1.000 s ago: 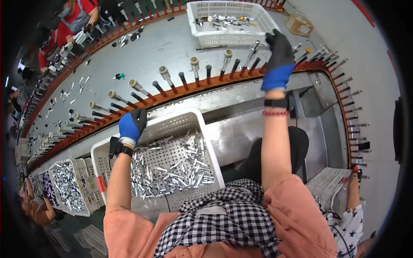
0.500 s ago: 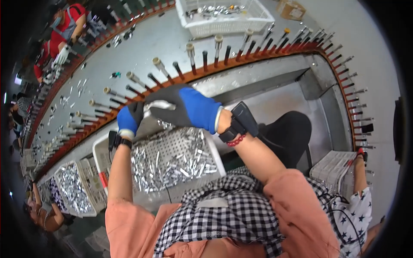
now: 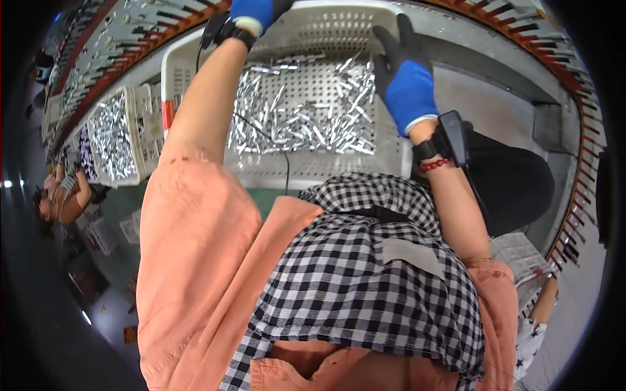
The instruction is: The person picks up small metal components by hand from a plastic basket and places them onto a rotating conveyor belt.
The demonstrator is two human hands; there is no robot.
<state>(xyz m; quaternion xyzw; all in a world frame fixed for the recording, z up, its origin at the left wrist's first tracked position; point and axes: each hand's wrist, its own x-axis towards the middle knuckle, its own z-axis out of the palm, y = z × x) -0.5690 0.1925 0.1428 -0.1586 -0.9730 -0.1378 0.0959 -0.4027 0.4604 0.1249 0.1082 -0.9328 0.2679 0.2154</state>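
Observation:
A white perforated plastic basket lies in front of me, with many small shiny silver metal pieces spread over its bottom. My right hand, in a blue and grey glove, is over the basket's right rim. Its grey fingers are stretched apart, and nothing shows between them. My left hand, gloved alike, is beyond the basket's far left corner. The picture's top edge cuts off its fingers, so what they hold, if anything, is hidden.
A curved orange-brown rail with rows of upright pegs runs along the far side and round to the right. Another basket of silver pieces stands at left. Co-workers sit on both sides. A thin black cable crosses my basket.
My view has tipped down toward the basket. My hands, together at the peg rail before, are now apart: the right has come back to the basket's right rim. The silvery piece between them no longer shows.

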